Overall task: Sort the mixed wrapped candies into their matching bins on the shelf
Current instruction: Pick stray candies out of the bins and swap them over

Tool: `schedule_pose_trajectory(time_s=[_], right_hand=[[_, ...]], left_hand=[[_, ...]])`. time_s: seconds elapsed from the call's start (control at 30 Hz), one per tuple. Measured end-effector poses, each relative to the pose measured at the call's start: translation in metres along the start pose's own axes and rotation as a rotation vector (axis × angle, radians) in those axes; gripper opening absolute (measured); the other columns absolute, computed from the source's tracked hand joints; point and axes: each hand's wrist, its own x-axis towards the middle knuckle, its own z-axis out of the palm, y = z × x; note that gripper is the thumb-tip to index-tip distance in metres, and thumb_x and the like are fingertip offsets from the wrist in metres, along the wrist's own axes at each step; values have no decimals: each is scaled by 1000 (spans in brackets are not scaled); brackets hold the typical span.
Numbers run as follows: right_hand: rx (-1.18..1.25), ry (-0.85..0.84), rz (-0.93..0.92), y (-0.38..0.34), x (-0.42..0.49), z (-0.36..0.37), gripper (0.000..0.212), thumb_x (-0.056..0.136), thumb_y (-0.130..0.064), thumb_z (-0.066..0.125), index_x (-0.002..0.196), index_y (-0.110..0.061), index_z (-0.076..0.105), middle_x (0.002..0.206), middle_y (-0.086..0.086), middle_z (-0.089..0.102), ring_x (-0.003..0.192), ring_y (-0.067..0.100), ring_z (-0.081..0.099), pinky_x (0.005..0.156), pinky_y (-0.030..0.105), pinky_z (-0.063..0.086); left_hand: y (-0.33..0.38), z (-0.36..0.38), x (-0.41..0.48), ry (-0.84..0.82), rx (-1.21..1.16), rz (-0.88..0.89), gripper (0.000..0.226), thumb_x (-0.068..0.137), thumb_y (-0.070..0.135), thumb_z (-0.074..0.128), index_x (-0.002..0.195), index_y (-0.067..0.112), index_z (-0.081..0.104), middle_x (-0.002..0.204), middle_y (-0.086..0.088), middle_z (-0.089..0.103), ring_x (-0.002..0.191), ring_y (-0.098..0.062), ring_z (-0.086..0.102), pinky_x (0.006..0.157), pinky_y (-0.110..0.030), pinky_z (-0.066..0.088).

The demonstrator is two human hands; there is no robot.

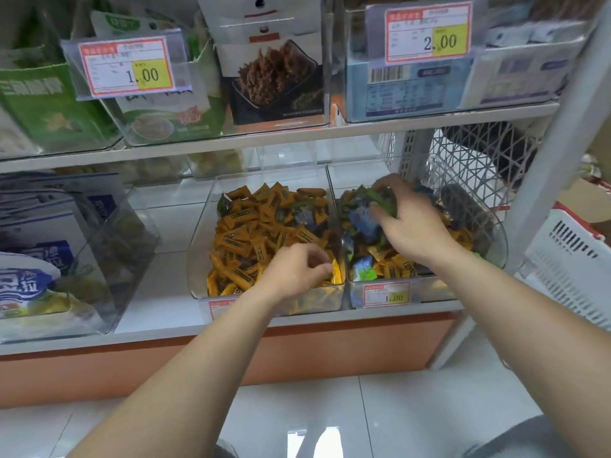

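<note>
Two clear plastic bins stand side by side on the lower shelf. The left bin (pixel 198 246) holds mostly orange wrapped candies (pixel 244 233), with a few blue and green ones mixed in near its back. The right bin (pixel 496 239) holds a mix of blue, green and orange candies (pixel 363 223). My left hand (pixel 294 269) is in the front right corner of the left bin, its fingers curled around an orange candy (pixel 335 274). My right hand (pixel 406 219) reaches into the right bin and grips a bunch of green candies (pixel 385 196); it looks blurred.
A clear bin (pixel 109 252) of blue-and-white packets stands at the left. The upper shelf (pixel 297 135) carries bins of snack bags with price tags. A wire mesh panel (pixel 469 160) and a white upright (pixel 549 153) close the right side, beside a white basket (pixel 568 266).
</note>
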Motion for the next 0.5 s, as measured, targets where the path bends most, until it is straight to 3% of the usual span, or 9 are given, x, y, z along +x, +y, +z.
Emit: schedule_pose_trajectory(time_s=[0.1, 0.2, 0.27, 0.4, 0.5], right_hand=[[-402, -173, 30, 21, 3, 3, 40, 101, -40, 46, 139, -29, 48, 125, 12, 61, 114, 37, 54, 87, 44, 51], [-543, -240, 170, 25, 8, 5, 53, 102, -51, 36, 152, -33, 34, 155, 12, 37, 140, 40, 29, 107, 52, 36], [-553, -181, 175, 21, 10, 7, 54, 101, -47, 40, 153, -33, 32, 155, 12, 35, 140, 41, 28, 106, 54, 36], [-458, -81, 62, 3, 12, 13, 42, 95, -24, 56, 136, -32, 58, 135, 6, 56, 126, 34, 47, 94, 42, 46], [-475, -67, 3, -8, 14, 14, 37, 92, -28, 58, 128, -28, 65, 128, 5, 62, 119, 33, 53, 92, 40, 48]], left_hand=[[-2, 3, 8, -9, 113, -64, 16, 89, 43, 67, 96, 30, 71, 95, 9, 72, 88, -11, 65, 77, -32, 55], [-6, 1, 13, -56, 133, -83, 15, 82, 47, 76, 83, 33, 70, 85, 12, 70, 79, -7, 63, 71, -31, 54], [-8, -1, 13, -100, 99, -61, 11, 80, 41, 80, 82, 34, 71, 84, 13, 70, 80, -6, 64, 72, -28, 54], [-11, -4, 11, -82, -16, -50, 10, 78, 29, 84, 83, 29, 74, 78, 9, 71, 77, -10, 67, 62, -18, 48], [-15, -15, 8, -19, -34, -37, 11, 81, 26, 81, 79, 32, 72, 80, 13, 70, 79, -5, 65, 62, -18, 48]])
